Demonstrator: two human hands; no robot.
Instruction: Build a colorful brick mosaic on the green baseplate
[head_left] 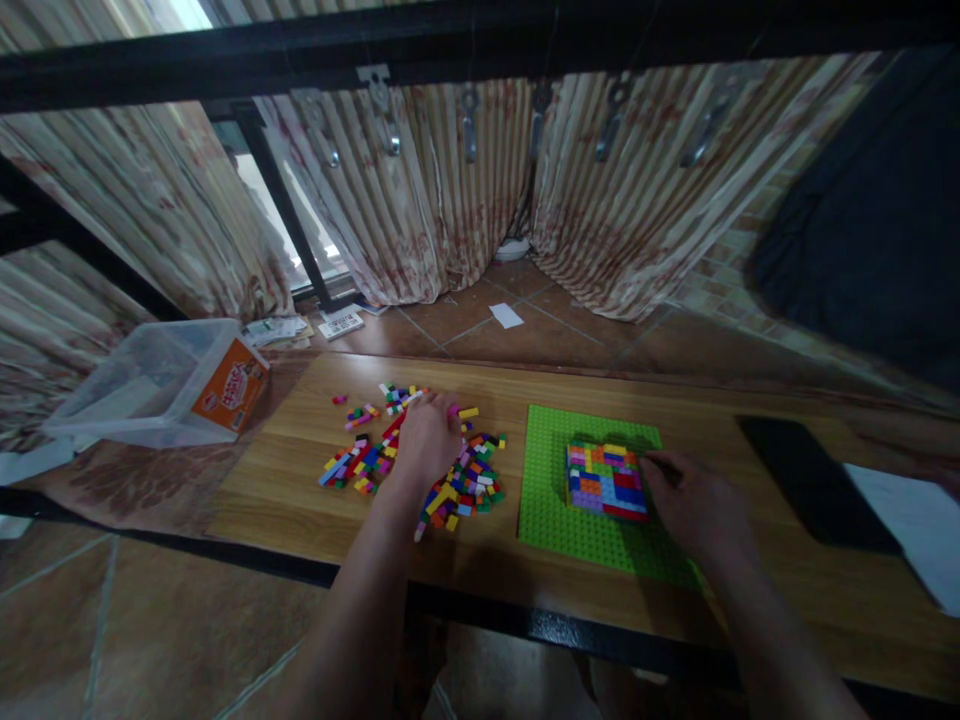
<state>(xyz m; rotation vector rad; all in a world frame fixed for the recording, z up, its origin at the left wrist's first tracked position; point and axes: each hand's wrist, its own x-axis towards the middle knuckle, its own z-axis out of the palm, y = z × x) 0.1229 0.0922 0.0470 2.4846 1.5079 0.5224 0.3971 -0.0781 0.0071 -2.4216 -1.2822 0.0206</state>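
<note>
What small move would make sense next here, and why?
Probably lifting one brick from the loose bricks with the left hand: that hand is right over the pile, while the right hand is beside the multicoloured block on the green baseplate. Whether the left fingertips already pinch a brick is hidden.

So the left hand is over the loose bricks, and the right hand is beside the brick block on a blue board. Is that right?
Not quite: the board is green, not blue, as the head view shows. The left hand is over the loose bricks, and the right hand is beside the brick block.
</note>
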